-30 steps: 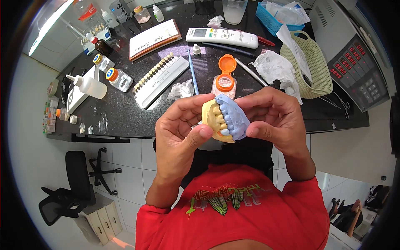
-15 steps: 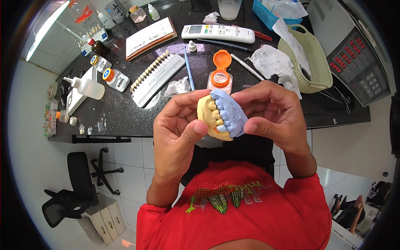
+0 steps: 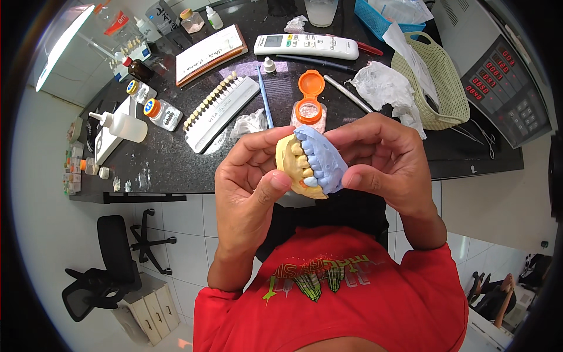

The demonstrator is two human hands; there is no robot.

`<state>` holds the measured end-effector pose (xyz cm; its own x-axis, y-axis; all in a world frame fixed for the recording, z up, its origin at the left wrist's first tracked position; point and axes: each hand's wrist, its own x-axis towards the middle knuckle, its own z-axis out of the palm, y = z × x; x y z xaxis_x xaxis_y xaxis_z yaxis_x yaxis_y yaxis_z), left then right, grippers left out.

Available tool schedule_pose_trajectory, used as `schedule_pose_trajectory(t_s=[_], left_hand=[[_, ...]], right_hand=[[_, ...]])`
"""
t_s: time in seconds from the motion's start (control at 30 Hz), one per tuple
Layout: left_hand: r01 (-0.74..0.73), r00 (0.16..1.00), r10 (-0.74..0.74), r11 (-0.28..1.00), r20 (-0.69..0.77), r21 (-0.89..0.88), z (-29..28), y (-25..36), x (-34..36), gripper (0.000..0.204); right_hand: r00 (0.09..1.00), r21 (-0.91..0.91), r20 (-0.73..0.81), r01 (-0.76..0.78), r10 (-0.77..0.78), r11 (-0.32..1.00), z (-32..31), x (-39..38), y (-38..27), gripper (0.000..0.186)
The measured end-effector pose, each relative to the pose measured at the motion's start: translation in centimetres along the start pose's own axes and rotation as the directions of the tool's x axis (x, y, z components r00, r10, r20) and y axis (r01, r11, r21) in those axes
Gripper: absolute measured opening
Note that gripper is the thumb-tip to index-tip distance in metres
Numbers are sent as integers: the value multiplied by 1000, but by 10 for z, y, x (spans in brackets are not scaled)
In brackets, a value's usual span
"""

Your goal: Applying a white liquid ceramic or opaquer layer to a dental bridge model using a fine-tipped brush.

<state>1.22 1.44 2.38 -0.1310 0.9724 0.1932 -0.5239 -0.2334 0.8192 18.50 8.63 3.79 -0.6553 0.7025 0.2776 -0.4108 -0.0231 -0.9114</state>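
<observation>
A yellow dental cast (image 3: 290, 161) and a blue dental cast (image 3: 325, 161) meet along their rows of teeth, with a pale blue tooth near the lower end of the yellow row. My left hand (image 3: 249, 190) grips the yellow half, thumb on its near side. My right hand (image 3: 384, 170) grips the blue half from the other side. Just beyond them stands an open orange-lidded jar (image 3: 309, 114) of pink material. A tooth shade guide (image 3: 226, 108), a blue instrument (image 3: 265, 97) and crumpled tissue (image 3: 387, 91) lie on the dark counter (image 3: 164, 176).
Bottles (image 3: 126, 126), a notepad (image 3: 211, 53), a remote (image 3: 305, 46) and baskets (image 3: 443, 117) surround the hands. A machine with red displays (image 3: 501, 94) stands right, scissors (image 3: 489, 141) beside it. An office chair (image 3: 111, 246) is low left; another person's arm (image 3: 504, 302) shows low right.
Both hands and the joined casts have shifted slightly left and up in the picture since a second ago, as has the counter scene. The grip on the casts looks the same.
</observation>
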Motion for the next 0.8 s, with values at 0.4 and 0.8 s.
schedule_pose_trajectory(t_s=[0.4, 0.8], left_hand=[[-18, 1000, 18, 999, 2, 32, -3, 2, -1, 46], [-36, 996, 43, 995, -79, 91, -5, -3, -5, 47]], right_hand=[[1000, -20, 12, 1, 0, 1000, 0, -2, 4, 35], [991, -361, 15, 131, -134, 923, 2, 0, 1, 32]])
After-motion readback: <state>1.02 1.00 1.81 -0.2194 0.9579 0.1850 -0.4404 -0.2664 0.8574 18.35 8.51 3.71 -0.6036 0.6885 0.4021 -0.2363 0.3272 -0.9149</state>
